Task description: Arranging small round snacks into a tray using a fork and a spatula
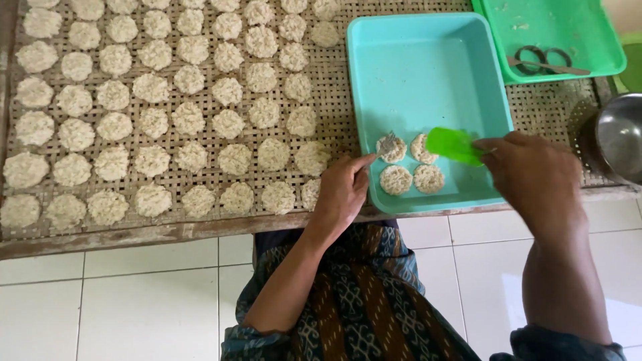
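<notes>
The left hand pinches a small metal spoon, thumb and forefinger closed narrowly on its handle, the bowl of it resting on a pale, rough-grained round rice patty just beyond the fingertips. That patty is flat, off-white and lumpy at its edge, and lies in the near part of a shallow turquoise plastic rectangular tray. Three like patties sit touching or just beside it, to the right of the left fingers.

The right hand grips a bright green flat plastic scraper, fingers curled tight about its end; the blade reaches leftward from the fingertips and covers part of the upper right patty.

To the left of the left hand, a woven bamboo drying mat carries rows of many similar round patties. Beyond the right hand stands a green plastic tray holding dark ring moulds, and right of it a steel bowl.
</notes>
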